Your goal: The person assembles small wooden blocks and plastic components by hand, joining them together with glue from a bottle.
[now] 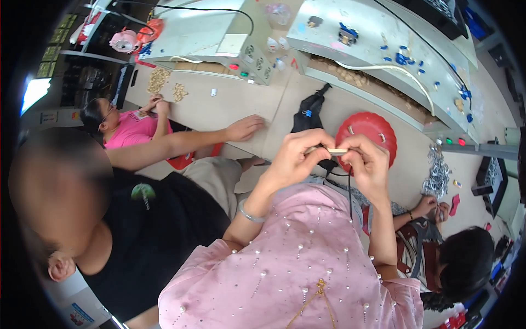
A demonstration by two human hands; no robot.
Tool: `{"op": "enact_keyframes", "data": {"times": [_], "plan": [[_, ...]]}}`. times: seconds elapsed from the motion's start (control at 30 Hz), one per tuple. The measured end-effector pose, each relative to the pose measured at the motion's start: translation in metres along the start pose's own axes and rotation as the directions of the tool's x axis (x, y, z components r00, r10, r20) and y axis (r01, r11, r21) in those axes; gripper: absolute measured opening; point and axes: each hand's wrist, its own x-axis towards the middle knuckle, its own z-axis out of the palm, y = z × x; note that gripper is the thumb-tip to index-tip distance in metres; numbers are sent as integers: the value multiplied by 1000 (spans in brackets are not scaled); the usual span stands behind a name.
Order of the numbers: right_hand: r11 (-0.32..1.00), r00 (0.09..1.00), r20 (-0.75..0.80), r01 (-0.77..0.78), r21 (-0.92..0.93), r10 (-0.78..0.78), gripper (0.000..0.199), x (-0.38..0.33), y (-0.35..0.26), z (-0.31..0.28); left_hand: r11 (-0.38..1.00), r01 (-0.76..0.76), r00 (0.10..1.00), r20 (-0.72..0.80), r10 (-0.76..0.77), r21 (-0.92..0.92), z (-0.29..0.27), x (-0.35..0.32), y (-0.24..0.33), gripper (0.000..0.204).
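Between my two hands, just in front of my chest, is a small narrow cream-coloured piece [337, 150] with a darker lower edge. The fingertips of my left hand [298, 156] pinch one end of it, and those of my right hand [367, 163] pinch the other. Its exact kind is too small to make out. Directly behind my right hand sits a red scalloped plate [370, 122] with a few small pale pieces on it. A black strapped bag or cloth item [308, 116] lies on the table beyond my left hand.
A person in black [164, 219] sits close on my left, one arm reaching over the table [257, 104]. Others work at far left and right. Pale-green metal machine housings [203, 38] line the back. Piles of small beige pieces [159, 80] and silvery strips [435, 172] lie about.
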Motion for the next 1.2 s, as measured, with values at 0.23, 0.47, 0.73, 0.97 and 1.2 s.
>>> {"op": "enact_keyframes", "data": {"times": [0.23,0.47,0.73,0.97,1.2], "plan": [[986,983,-94,152,-74,-158,14,-3,-2,7,989,-90,994,-56,98,120,9,-1,-4,12],[985,978,-120,172,-6,-172,10,-5,2,5,999,-6,997,-70,10,45,9,-4,0,11],[980,978,-137,170,100,-156,7,-4,5,13,996,29,996,-77,-36,-90,9,-9,-9,28],[985,990,-104,113,133,-100,13,-3,6,17,998,19,993,-118,-26,-59,6,-8,-11,31],[983,994,-86,88,162,-74,21,0,5,21,996,50,992,-109,-58,-72,1,-8,-14,29]]}}
